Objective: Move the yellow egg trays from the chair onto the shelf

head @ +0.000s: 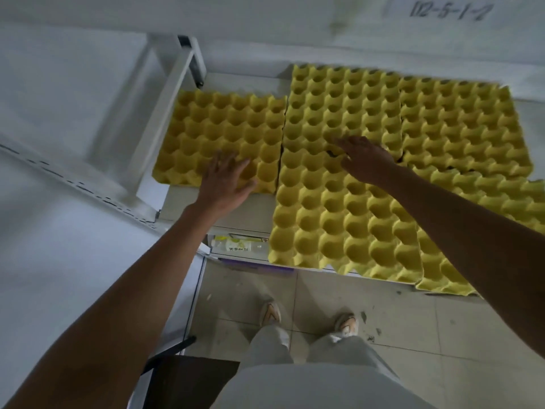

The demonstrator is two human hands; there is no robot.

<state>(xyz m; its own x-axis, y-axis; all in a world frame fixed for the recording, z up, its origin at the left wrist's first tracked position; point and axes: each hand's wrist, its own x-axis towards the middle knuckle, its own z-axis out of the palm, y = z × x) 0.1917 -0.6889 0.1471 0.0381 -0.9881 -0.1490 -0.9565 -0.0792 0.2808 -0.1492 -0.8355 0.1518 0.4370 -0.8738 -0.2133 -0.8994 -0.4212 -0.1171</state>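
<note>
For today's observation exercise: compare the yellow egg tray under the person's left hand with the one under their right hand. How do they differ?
1. The left tray lies wholly on the shelf, set back from its front edge; the right tray sticks out past that edge.
2. The left hand lies flat, fingers spread, at the left tray's front; the right hand rests mid-tray.

Both are yellow, cupped, empty and side by side.

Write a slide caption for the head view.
Both open hands, left and right, press yellow egg trays flat on the shelf.
</note>
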